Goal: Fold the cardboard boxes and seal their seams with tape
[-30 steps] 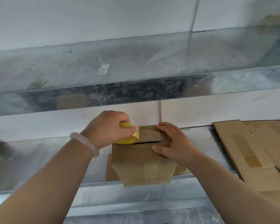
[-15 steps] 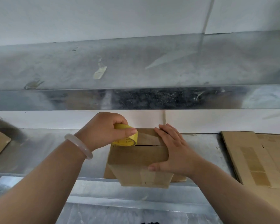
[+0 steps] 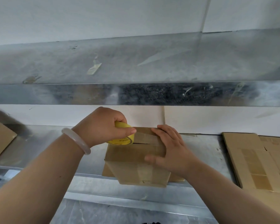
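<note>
Box (image 3: 136, 160) on worktop (image 3: 200, 151). My left hand (image 3: 103, 126) grips tape roll (image 3: 123, 138) at top seam; right hand (image 3: 171, 151) flat, fingers straight, pressing flaps.

Brown cardboard box (image 3: 132, 160) stands at the front edge of the metal shelf (image 3: 39, 147), yellow tape roll (image 3: 122, 139) on its top seam; flattened boxes (image 3: 255, 160) lie rightward

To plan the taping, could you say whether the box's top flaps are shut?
Folded shut: the box's flaps lie flat, meeting at a narrow seam; right hand presses them.
</note>
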A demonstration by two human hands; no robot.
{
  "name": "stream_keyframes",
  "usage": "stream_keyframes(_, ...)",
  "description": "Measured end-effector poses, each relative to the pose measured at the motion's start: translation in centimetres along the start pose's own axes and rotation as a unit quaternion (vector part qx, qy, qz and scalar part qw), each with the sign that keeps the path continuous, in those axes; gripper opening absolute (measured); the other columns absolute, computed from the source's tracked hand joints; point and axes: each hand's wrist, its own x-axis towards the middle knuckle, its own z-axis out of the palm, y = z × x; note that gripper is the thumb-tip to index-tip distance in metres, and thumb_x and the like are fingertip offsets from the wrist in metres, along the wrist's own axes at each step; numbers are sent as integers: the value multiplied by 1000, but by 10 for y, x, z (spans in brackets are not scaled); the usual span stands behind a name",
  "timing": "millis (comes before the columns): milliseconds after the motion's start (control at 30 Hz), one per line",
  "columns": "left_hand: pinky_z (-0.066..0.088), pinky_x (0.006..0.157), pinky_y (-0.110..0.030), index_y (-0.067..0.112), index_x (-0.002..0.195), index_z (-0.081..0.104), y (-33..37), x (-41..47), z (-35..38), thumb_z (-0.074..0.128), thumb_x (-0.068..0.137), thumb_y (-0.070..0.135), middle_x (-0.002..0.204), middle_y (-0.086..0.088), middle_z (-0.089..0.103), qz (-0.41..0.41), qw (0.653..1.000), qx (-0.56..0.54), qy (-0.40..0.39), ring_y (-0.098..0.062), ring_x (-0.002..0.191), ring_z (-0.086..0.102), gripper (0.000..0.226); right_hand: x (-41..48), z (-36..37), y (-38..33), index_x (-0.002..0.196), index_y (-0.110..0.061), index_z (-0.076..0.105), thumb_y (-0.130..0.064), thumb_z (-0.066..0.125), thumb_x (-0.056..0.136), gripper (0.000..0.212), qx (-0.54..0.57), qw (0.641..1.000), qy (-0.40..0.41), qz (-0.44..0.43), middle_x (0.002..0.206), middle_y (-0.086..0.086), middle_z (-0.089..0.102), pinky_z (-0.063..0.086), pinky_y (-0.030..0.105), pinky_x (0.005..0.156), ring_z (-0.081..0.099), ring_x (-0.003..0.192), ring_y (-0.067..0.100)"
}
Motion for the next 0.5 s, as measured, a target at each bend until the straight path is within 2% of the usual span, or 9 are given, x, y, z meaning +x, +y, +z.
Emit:
stream_keyframes(67, 45, 56, -15, 35, 71, 69, -2, 1, 2, 62, 64, 72, 68, 19, 66, -4, 1000, 17, -10, 7, 71, 59, 39, 0, 2, 1, 148, -38, 30, -82, 25, 78, 83, 0, 1000, 15, -4, 152, -18, 20, 12, 32, 122, 6, 145, 2)
stream_keyframes(133, 47, 57, -17, 36, 72, 69, -5, 0, 3, 61, 64, 73, 67, 19, 66, -5, 1000, 19, -14, 8, 72, 59, 39, 1, 3, 2, 148, -37, 31, -78, 16, 82, 79, 4, 1000, 16, 0, 153, -17, 22, 13, 36, 122, 6, 146, 4)
stream_keyframes(200, 45, 56, -17, 36, 70, 68, -7, -1, 4, 60, 64, 75, 68, 22, 65, 0, 1000, 15, -16, 8, 72, 59, 40, 3, 3, 2, 149, -39, 29, -82, 21, 78, 83, -11, 1000, 6, 4, 154, -18, 19, 12, 37, 123, 4, 147, 4)
stream_keyframes(367, 41, 55, -15, 37, 70, 67, -10, -1, 4, 56, 58, 80, 74, 31, 62, 17, 1000, 7, -22, 8, 74, 58, 46, 2, -2, -1, 149, -44, 19, -99, 42, 50, 116, -38, 999, -21, 0, 152, -24, 8, -3, 30, 121, -4, 145, 0)
stream_keyframes(433, 40, 56, -12, 38, 74, 67, -14, -2, 0, 55, 57, 82, 78, 32, 62, 25, 999, -10, -34, 8, 76, 59, 48, 2, -4, -3, 150, -43, 20, -99, 45, 48, 119, -41, 999, -16, -4, 151, -25, 9, -8, 26, 117, -6, 139, -9)
stream_keyframes(500, 42, 56, -9, 40, 78, 66, -23, -5, -7, 62, 63, 79, 81, 30, 63, 28, 997, -45, -47, 6, 78, 59, 42, 1, -6, -5, 150, -42, 23, -97, 48, 48, 119, -35, 999, -14, -4, 152, -25, 11, -10, 21, 113, -10, 128, -19)
